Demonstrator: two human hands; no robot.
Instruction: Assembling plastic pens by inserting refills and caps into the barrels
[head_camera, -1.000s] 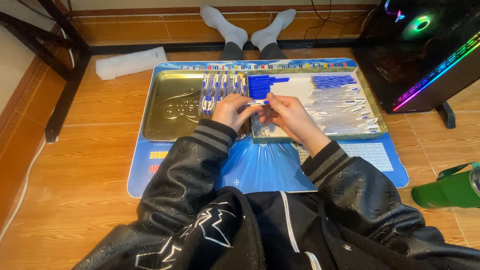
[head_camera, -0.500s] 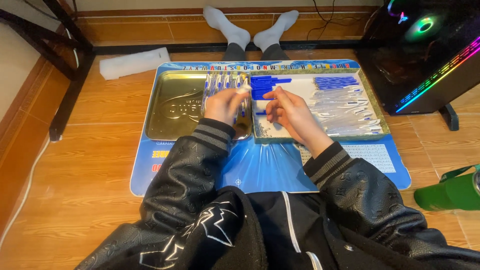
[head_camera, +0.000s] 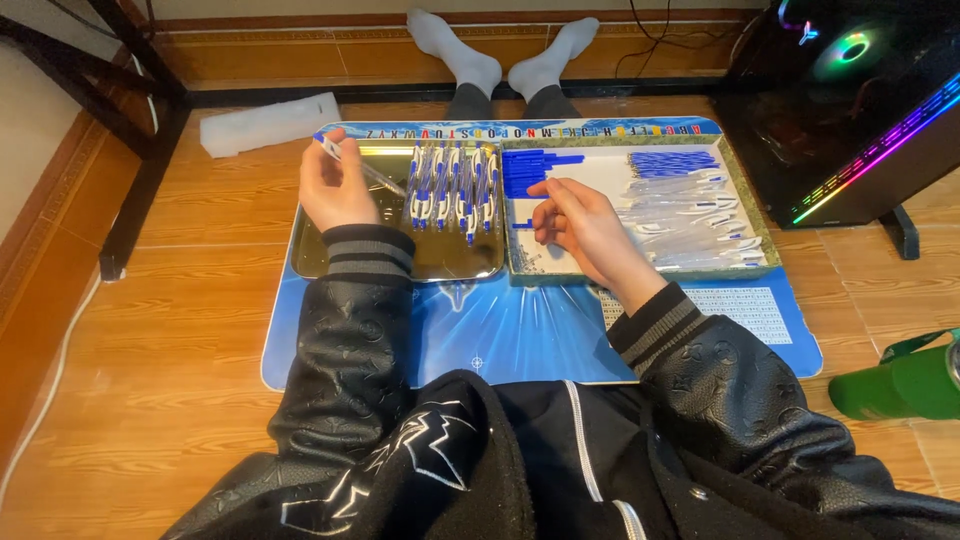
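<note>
- My left hand (head_camera: 338, 190): raised over the left edge of the gold tray, fingers pinched on one slim pen with a clear barrel and blue end (head_camera: 352, 163), held tilted, blue tip up and to the left.
- My right hand (head_camera: 578, 222): hovering over the left part of the parts tray, fingers loosely curled; whether it holds a small piece I cannot tell.
- Shallow gold-coloured metal tray (head_camera: 330, 262): on the mat, left side; it carries a row of assembled blue-and-white pens (head_camera: 452, 185) lying side by side along its far right portion.
- Rectangular tray with a green rim and white floor (head_camera: 640, 273): just beside the gold tray, on the right; it holds a group of small blue pen parts (head_camera: 530, 170) at far left, thin blue refills (head_camera: 672, 162) at far right, and a heap of clear pen barrels (head_camera: 695, 228) below those.
- Blue printed mat (head_camera: 510, 335): under both trays, on the wooden floor (head_camera: 170, 330).
- White foam block (head_camera: 268, 122): on the floor beyond the gold tray.
- Green bottle (head_camera: 900, 380): on the floor at right, well apart from the trays.
</note>
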